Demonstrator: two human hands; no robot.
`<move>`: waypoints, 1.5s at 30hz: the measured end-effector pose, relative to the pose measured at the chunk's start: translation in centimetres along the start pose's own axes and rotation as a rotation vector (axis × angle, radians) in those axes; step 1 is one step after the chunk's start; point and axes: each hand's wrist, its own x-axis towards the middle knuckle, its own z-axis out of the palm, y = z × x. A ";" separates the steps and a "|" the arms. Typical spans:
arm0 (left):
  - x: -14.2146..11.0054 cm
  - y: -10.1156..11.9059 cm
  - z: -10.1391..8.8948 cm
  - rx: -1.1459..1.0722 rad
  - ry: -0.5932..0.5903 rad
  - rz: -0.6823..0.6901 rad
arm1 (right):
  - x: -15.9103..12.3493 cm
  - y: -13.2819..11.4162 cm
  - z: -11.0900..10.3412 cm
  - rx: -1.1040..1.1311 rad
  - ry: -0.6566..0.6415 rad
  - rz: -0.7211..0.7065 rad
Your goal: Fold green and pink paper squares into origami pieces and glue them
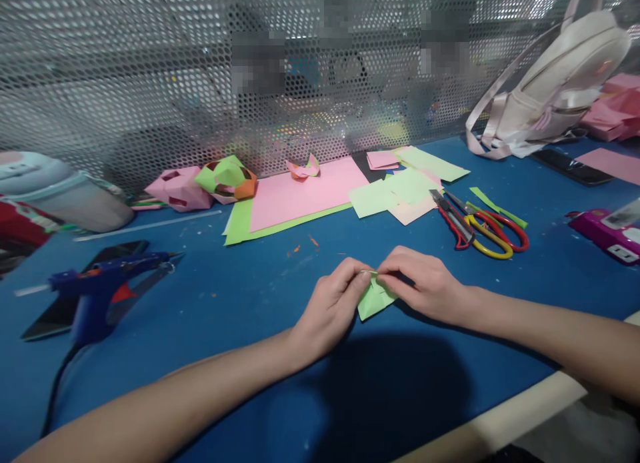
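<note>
A small piece of folded light green paper [374, 301] is held just above the blue table between both hands. My left hand [336, 301] pinches its upper left edge between thumb and forefinger. On the other side, my right hand [425, 281] grips the upper right edge, fingers closed. Crease lines run across the paper's face, and its top edge is partly hidden by the fingertips. Beyond the right hand lie a box cutter [454, 221] and scissors [487, 236] with red and yellow handles.
Pink sheets [310, 193] and light green sheets [383, 195] lie toward the back. Folded paper shapes [180, 188] stand by the perforated metal screen [190, 69]. A blue glue gun [103, 289] rests over a phone at left. A backpack [560, 83] leans at back right, near a purple tool [607, 235].
</note>
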 end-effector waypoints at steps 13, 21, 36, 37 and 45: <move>0.1 0.1 0.2 -0.085 -0.016 -0.018 | 0.0 0.0 -0.1 -0.001 0.005 0.025; 0.6 -0.2 0.4 -0.143 0.113 -0.089 | 0.2 0.1 -0.1 -0.031 0.001 0.142; 0.6 0.2 0.1 -0.061 0.006 -0.003 | 0.5 0.2 -0.2 0.053 -0.022 0.215; 0.6 0.2 0.1 -0.082 0.022 -0.014 | 0.5 0.1 -0.3 0.067 -0.024 0.238; 0.9 -0.2 0.1 -0.300 0.132 -0.165 | 0.6 -0.2 -0.7 0.098 -0.025 0.381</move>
